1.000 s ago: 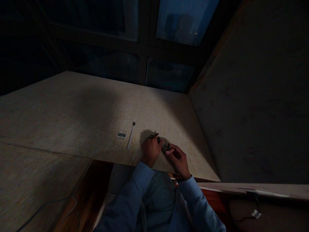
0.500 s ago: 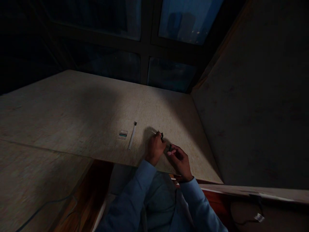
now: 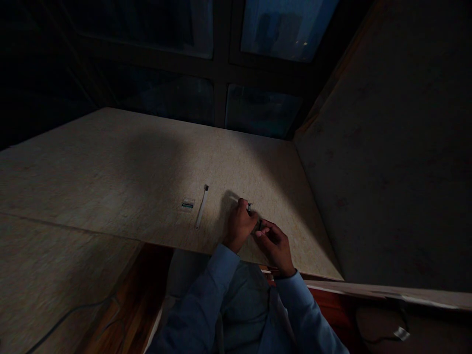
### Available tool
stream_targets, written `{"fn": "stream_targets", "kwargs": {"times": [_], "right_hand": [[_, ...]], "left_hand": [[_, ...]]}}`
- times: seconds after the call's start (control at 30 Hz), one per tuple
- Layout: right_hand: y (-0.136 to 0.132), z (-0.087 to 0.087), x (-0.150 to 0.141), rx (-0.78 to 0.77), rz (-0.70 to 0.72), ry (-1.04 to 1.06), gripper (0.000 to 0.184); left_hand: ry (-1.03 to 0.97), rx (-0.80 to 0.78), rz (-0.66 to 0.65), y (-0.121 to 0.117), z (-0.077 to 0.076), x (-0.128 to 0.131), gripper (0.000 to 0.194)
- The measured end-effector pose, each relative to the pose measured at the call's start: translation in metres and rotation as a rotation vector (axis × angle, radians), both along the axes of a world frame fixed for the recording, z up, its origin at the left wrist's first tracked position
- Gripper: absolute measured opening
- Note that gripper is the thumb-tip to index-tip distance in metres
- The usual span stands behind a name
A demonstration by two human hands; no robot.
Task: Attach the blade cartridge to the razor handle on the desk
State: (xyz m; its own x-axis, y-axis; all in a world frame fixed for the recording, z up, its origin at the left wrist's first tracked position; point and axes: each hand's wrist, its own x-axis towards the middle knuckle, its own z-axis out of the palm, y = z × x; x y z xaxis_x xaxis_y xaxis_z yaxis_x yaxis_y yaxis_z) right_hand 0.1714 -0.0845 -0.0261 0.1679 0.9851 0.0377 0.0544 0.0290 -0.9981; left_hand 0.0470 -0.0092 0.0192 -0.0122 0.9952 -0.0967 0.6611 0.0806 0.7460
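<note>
My left hand (image 3: 239,223) is closed around a small dark thing with a silvery tip (image 3: 250,205), which sticks out past the thumb; its kind is too dim to make out. Close beside it, just to the right, my right hand (image 3: 275,243) pinches a small black piece (image 3: 259,225) between thumb and fingertips. Most of that piece is hidden. Left of the hands, a toothbrush (image 3: 201,209) with a white handle and dark bristles lies on the table. Next to it sits a small clear plastic case (image 3: 188,203) with a teal strip.
The pale table (image 3: 147,172) runs back to dark window frames (image 3: 221,73). A wall panel (image 3: 376,172) rises along its right side. At lower left, a thin cable (image 3: 70,312) trails over another pale surface. Another cable with a white tag (image 3: 401,334) lies at lower right.
My left hand has turned and shifted slightly right, its fingers now nearer the right hand. The thing in it shows a silvery tip where a dark end showed. My right hand has hardly moved.
</note>
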Motion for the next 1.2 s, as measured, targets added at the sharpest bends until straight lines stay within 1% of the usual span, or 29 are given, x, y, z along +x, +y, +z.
{"fn": "stream_targets", "kwargs": {"times": [0.13, 0.27, 0.43, 0.57, 0.7, 0.87, 0.97, 1.03, 1.13, 1.2], "right_hand": [[0.0, 0.001, 0.0, 0.009, 0.0, -0.001, 0.043], [0.0, 0.001, 0.0, 0.008, 0.005, 0.011, 0.043], [0.0, 0.002, 0.0, 0.008, -0.001, -0.023, 0.042], [0.0, 0.001, 0.001, 0.014, -0.001, -0.021, 0.042], [0.001, -0.002, 0.002, 0.025, -0.002, -0.021, 0.041], [0.003, 0.001, 0.0, 0.025, -0.012, -0.023, 0.041], [0.005, 0.004, -0.004, 0.007, -0.043, -0.035, 0.04], [0.006, 0.006, -0.007, -0.008, -0.064, -0.046, 0.041], [0.008, 0.01, -0.013, -0.035, -0.095, -0.026, 0.043], [0.01, 0.012, -0.019, -0.054, -0.128, 0.022, 0.044]], "left_hand": [[0.229, 0.009, -0.045, -0.004, 0.009, 0.005, 0.03], [0.338, 0.027, -0.089, -0.005, 0.01, 0.006, 0.025], [0.352, 0.064, -0.145, -0.003, 0.005, 0.005, 0.027], [0.351, 0.069, -0.134, -0.003, 0.002, 0.003, 0.028], [0.394, 0.056, -0.1, -0.006, 0.004, -0.001, 0.031], [0.395, 0.036, -0.083, -0.009, 0.004, -0.005, 0.037], [0.34, 0.06, -0.089, -0.009, -0.002, -0.01, 0.039], [0.227, 0.115, -0.082, -0.009, -0.01, -0.015, 0.036], [-0.086, 0.23, -0.05, -0.012, -0.023, -0.026, 0.027], [-0.335, 0.254, 0.007, -0.016, -0.029, -0.032, 0.026]]}}
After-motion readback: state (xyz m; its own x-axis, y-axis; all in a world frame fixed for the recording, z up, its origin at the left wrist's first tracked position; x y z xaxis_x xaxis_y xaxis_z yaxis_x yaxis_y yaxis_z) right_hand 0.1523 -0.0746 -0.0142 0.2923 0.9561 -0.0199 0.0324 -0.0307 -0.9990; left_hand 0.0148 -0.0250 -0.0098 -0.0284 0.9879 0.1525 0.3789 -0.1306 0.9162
